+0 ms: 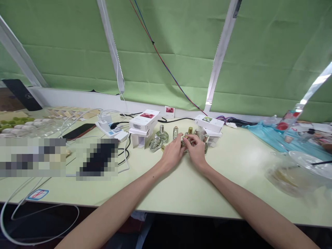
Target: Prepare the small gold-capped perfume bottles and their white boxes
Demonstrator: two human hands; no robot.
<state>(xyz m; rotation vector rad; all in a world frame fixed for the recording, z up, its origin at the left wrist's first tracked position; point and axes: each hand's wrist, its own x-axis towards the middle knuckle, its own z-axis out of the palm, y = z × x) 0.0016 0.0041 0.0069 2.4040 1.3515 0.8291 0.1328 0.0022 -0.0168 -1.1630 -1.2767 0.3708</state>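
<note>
My left hand (173,150) and my right hand (196,150) meet above the middle of the table, fingers closed around a small glass perfume bottle (184,142) that they mostly hide. Left of them stands a round clear perfume bottle (162,135) with a silvery cap, and another glass bottle (155,144) lies tilted in front of it. Just beyond my fingers are a slim bottle (175,132) and a gold-capped bottle (190,130). More glass bottles stand by my right hand, partly covered by it.
White boxes (144,120) are stacked at left, with another white box (209,123) at right. A power strip (109,129), cables and a dark phone (79,131) lie further left. At right are a blue plastic sheet (269,136) and a clear plastic bag (287,176).
</note>
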